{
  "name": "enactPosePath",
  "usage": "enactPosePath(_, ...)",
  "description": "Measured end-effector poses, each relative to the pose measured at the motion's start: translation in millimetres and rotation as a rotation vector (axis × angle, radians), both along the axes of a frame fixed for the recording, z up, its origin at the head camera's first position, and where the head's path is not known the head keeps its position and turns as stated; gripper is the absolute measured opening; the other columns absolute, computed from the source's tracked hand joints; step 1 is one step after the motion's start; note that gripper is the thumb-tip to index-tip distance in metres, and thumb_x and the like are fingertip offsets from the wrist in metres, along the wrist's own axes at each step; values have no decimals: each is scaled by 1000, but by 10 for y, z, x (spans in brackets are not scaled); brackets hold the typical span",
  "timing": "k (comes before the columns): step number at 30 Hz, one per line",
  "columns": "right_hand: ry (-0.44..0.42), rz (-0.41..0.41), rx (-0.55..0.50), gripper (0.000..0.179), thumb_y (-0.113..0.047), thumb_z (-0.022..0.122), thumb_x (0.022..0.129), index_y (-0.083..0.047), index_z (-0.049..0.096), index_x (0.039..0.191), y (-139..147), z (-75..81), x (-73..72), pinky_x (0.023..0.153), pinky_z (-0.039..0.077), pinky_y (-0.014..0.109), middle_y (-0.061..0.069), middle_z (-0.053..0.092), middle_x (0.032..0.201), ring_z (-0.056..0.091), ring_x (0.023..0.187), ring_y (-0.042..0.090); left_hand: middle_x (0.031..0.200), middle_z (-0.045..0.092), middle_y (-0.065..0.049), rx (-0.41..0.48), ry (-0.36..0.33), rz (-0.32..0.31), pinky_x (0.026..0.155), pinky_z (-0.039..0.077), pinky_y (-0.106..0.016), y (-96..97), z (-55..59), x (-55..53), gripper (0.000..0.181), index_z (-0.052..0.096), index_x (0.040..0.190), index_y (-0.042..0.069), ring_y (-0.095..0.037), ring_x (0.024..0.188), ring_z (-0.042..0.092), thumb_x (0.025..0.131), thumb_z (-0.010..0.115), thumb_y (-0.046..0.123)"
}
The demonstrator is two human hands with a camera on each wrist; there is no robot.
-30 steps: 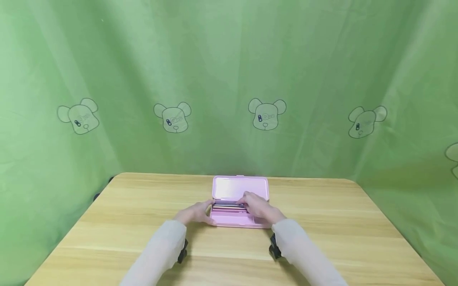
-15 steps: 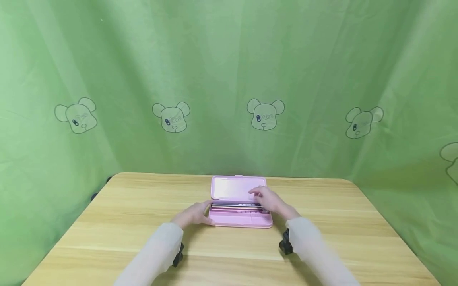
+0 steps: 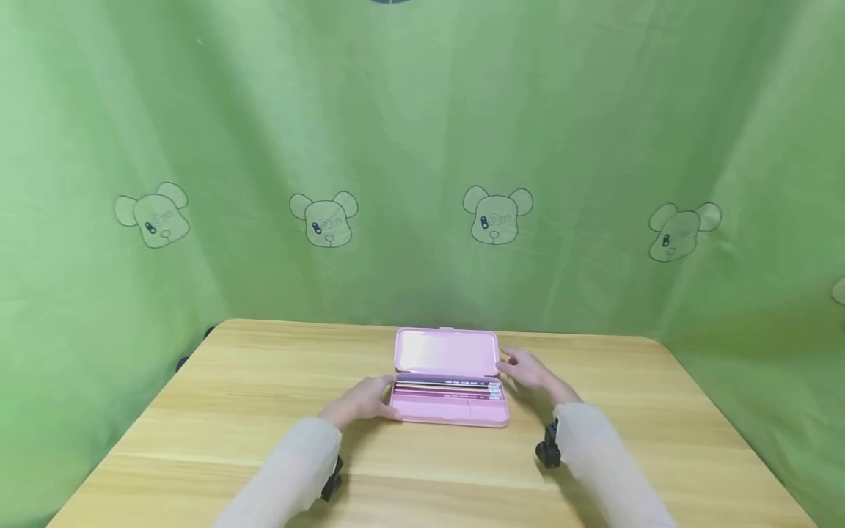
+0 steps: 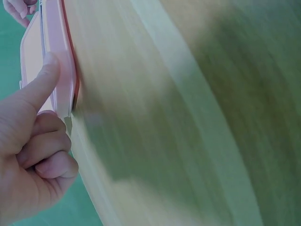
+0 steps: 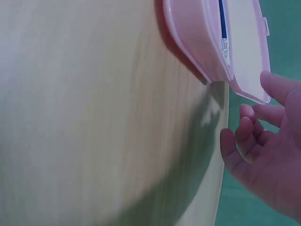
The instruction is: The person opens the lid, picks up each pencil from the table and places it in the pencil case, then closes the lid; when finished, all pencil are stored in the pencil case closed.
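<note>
A pink pencil case (image 3: 429, 411) lies on the table with its lid (image 3: 449, 353) folded back. Several pencils (image 3: 442, 386) lie side by side along the rear of its tray. My left hand (image 3: 359, 401) holds the case's left end; in the left wrist view the thumb (image 4: 46, 77) presses on its front wall, with the other fingers curled at the end. At the lid's right edge is my right hand (image 3: 528, 369), fingers loosely bent and holding nothing. In the right wrist view its thumb (image 5: 277, 87) overlaps the lid's corner.
The wooden table (image 3: 264, 440) extends to both sides of the case and in front of it. Behind its far edge hangs a green curtain (image 3: 409, 147) printed with bear heads. A black wrist camera (image 3: 549, 449) sits under the right sleeve.
My right hand has come up from the pencils inside the case and moved right, to the lid's right edge. More of the pencils now shows. The left hand stays at the left end.
</note>
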State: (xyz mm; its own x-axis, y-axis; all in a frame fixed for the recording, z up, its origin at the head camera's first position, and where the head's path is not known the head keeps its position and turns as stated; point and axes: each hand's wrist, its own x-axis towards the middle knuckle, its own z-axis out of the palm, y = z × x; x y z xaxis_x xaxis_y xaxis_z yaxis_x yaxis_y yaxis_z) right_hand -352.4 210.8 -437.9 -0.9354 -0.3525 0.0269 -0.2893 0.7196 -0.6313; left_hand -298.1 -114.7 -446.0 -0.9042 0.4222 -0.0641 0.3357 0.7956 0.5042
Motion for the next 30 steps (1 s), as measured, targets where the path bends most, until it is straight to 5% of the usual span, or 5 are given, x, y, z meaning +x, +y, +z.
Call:
enactPosePath(8, -221, 1, -289, 52, -20, 42, 97, 14, 28, 134, 99, -56, 13, 43, 37, 25, 5, 42, 54, 38, 46, 16, 129, 48, -25, 47, -6, -15, 103, 34, -49, 43, -31, 40, 79, 40, 133, -4, -39, 119, 46, 69, 77, 28)
enactPosePath(14, -192, -75, -261, 59, -41, 38, 96, 6, 39, 132, 158, 57, 46, 71, 49, 39, 25, 55, 89, 52, 77, 31, 126, 51, -26, 52, 3, -2, 102, 36, -50, 22, -16, 37, 77, 42, 131, -5, -40, 116, 48, 69, 77, 26)
enactPosePath(19, -150, -94, -206, 64, -49, 32, 95, 5, 48, 126, 143, 194, 100, 96, 38, 55, 30, 45, 128, 44, 114, 44, 126, 50, -26, 36, 4, 14, 102, 36, -50, -3, -4, 22, 78, 42, 131, -5, -40, 117, 47, 70, 77, 28)
enactPosePath(25, -40, -61, -147, 47, -41, 46, 93, 3, 61, 105, 98, 215, 229, 94, 40, 54, 26, 57, 115, 50, 109, 39, 121, 51, -31, 46, 23, 7, 100, 38, -50, -42, -2, 58, 85, 35, 133, -9, -41, 112, 50, 71, 76, 31)
enactPosePath(30, -56, 6, -115, 43, -35, 54, 89, 4, 59, 107, 147, 202, 375, 76, 47, 36, 16, 59, 97, 54, 91, 27, 67, 55, -13, 170, -35, -15, 66, 51, -34, -110, 2, 78, 93, 18, 142, -5, -19, 59, 52, 76, 73, 29)
